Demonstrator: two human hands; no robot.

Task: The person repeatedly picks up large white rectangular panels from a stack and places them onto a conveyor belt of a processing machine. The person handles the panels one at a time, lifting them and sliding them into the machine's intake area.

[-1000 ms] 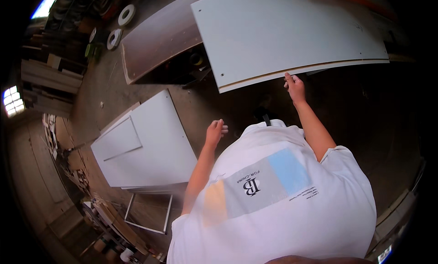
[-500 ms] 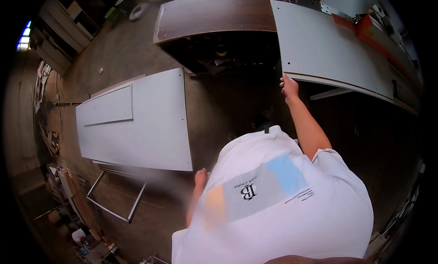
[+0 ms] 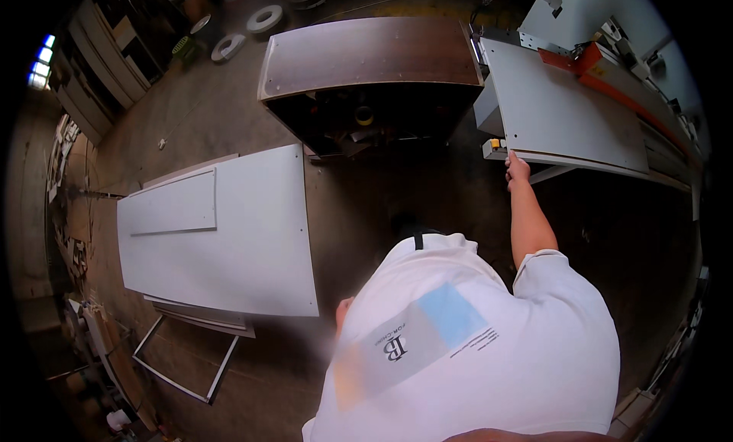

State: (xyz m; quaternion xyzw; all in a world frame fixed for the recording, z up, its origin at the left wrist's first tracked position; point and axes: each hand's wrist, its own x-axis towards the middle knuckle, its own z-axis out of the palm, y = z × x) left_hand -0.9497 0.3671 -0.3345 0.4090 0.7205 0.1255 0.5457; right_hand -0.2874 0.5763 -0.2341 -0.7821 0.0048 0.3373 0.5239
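My right hand (image 3: 518, 169) is closed on the near left corner of a white panel (image 3: 561, 102), fingers curled at its edge. The panel lies flat on the bed of a machine at the right, with a dark hole near that corner. A small white box with a yellow part (image 3: 495, 145) shows just left of my hand. My left hand (image 3: 343, 310) hangs low beside my white shirt, which hides most of its fingers. Nearest to it is a stack of white panels (image 3: 259, 262) at the left, a smaller panel (image 3: 179, 205) lying on top.
A brown cabinet (image 3: 374, 52) with a dark open front stands ahead, between the stack and the machine. An orange rail (image 3: 603, 75) runs along the machine's far side. A metal frame (image 3: 172, 377) sits by the stack's near end. Rolls of edging (image 3: 265, 19) lie on the floor far left.
The white panel has slid right with my right hand, away from the cabinet's end, uncovering the yellow-marked box. My left hand has drawn in behind my shirt. The view has tilted up.
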